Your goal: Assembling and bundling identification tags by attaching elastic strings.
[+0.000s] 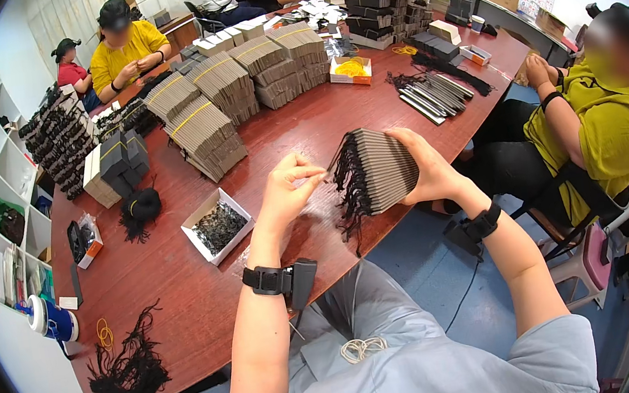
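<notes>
My right hand (430, 165) is wrapped round the far side of a stack of thin grey-brown card pieces (391, 170), holding it upright over the table's near edge. Black cords (350, 184) hang in a thick fringe from the stack's left side. Just left of that fringe, my left hand (285, 191) is closed in a pinch; whatever lies between its fingertips is too small to make out. Nearest to the left hand on the table is a white box (218, 226) of small dark metallic pieces. A loose bundle of black cords (127, 365) lies at the near left.
Banded stacks of grey-brown cards (200, 132) line the middle of the red-brown table (275, 134). Beyond them sits a box of yellow bands (351, 72). A blue jug (53, 319) stands at the left edge. A person in yellow-green (587, 112) sits close on the right; others work farther back.
</notes>
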A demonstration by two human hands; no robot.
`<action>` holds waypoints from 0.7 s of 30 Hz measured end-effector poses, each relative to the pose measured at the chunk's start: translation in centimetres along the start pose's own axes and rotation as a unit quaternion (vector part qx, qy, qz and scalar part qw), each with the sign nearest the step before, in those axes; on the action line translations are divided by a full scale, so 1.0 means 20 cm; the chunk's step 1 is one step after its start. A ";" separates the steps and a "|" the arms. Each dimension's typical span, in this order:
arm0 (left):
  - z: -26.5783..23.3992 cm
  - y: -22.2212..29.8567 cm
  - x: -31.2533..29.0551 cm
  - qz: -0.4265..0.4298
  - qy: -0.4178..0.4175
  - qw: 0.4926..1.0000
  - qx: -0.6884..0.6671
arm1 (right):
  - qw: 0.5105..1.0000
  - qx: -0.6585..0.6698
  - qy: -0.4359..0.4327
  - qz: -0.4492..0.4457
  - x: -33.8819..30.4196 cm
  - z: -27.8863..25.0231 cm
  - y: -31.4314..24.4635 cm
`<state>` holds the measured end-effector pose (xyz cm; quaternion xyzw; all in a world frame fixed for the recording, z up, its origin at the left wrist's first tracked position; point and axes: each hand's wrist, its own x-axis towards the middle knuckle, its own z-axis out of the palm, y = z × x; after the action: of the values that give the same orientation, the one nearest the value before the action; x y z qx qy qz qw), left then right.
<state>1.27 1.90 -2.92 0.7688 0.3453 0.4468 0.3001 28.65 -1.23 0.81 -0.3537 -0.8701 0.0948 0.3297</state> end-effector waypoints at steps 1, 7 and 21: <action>0.00 0.02 0.00 0.000 -0.001 1.000 -0.001 | 1.000 0.002 0.009 0.006 0.00 -0.01 0.00; 0.01 0.14 0.03 0.066 -0.033 0.991 -0.112 | 1.000 0.013 0.001 -0.026 0.02 -0.04 -0.07; 0.12 0.29 0.02 0.035 -0.025 0.997 -0.058 | 0.990 0.140 0.017 -0.001 0.09 0.00 -0.05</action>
<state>5.06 -1.46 0.74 0.7728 0.2840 0.4570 0.3367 27.06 -0.72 2.18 -0.3051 -0.8430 0.2091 0.3907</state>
